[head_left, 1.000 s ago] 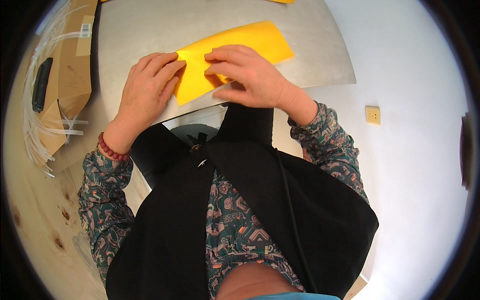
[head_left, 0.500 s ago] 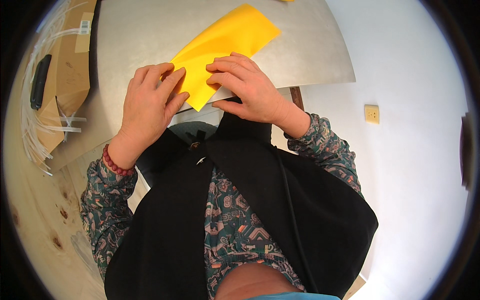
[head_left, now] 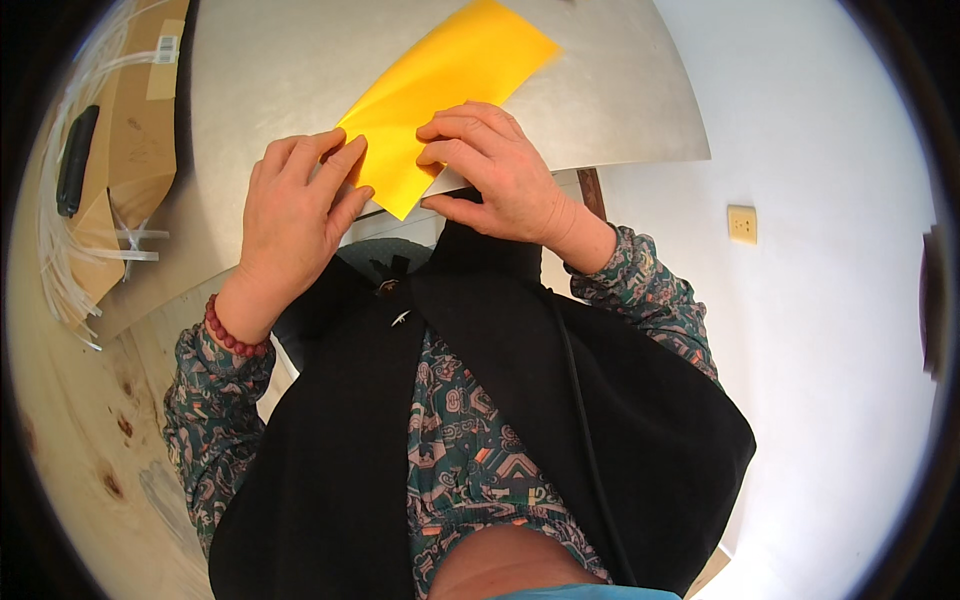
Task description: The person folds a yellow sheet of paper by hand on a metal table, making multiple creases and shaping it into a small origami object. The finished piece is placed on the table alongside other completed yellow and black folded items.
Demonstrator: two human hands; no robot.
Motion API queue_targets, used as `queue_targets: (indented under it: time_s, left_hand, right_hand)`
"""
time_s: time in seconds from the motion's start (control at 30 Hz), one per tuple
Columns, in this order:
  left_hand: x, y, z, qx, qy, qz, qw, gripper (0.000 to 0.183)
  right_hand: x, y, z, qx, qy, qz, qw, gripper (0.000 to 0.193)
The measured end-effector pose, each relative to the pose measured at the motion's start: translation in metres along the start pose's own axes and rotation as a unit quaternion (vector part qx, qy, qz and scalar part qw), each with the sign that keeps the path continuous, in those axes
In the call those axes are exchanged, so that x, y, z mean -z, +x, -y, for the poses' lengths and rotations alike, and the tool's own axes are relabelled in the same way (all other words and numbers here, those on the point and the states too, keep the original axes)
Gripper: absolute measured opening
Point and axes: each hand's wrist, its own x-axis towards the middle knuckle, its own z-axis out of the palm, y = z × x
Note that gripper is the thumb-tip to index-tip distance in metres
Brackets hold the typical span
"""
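A yellow rectangular sheet [head_left: 440, 85] lies slantwise on the grey table, its near corner reaching the front edge; I cannot tell if it is paper or thin felt. My left hand [head_left: 300, 195] has its fingers bent over the sheet's left edge, thumb close to the near corner, holding that side. On the opposite edge, my right hand [head_left: 495, 170] rests with curled fingers pressing the sheet, while its thumb sits lower, by the table edge. What lies beneath the fingertips is hidden.
To the left stands a brown cardboard box [head_left: 140, 150] with white plastic strips [head_left: 60, 250] and a black handle-like object [head_left: 78, 160]. The grey table [head_left: 620, 100] ends at a curved-looking right edge. Beyond it is a white wall with a cream socket [head_left: 742, 224].
The view has shifted slightly. Both hands keep nearly the same hold on the yellow sheet, whose far end sits a little higher in the picture.
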Motion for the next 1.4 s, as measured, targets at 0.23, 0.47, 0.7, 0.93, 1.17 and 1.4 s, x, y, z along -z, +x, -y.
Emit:
queue_targets:
  time_s: [0.23,0.47,0.7,0.93,1.17,1.4]
  left_hand:
    - [0.004,-0.002,-0.007,0.011,-0.01,0.004,1.0,0.049]
    - [0.007,-0.006,-0.005,-0.001,-0.01,0.018,1.0,0.049]
    - [0.008,-0.007,0.002,0.015,-0.039,-0.015,0.999,0.039]
    - [0.007,-0.01,0.004,0.045,-0.07,-0.029,0.996,0.052]
    - [0.007,-0.01,0.004,0.039,-0.089,-0.037,0.995,0.058]
    - [0.005,-0.015,0.005,0.04,-0.099,-0.05,0.993,0.056]
  right_hand:
    - [-0.001,0.0,0.002,0.008,-0.006,-0.02,1.0,0.042]
    - [-0.002,-0.005,0.009,-0.019,0.014,-0.02,1.0,0.028]
    - [-0.007,0.009,-0.005,-0.048,0.028,-0.059,0.997,0.013]
    - [-0.007,0.025,-0.003,-0.142,0.069,-0.087,0.984,0.011]
    - [-0.006,0.035,-0.004,-0.233,0.103,-0.073,0.964,0.018]
    - [-0.003,0.037,-0.005,-0.292,0.141,-0.045,0.945,0.021]
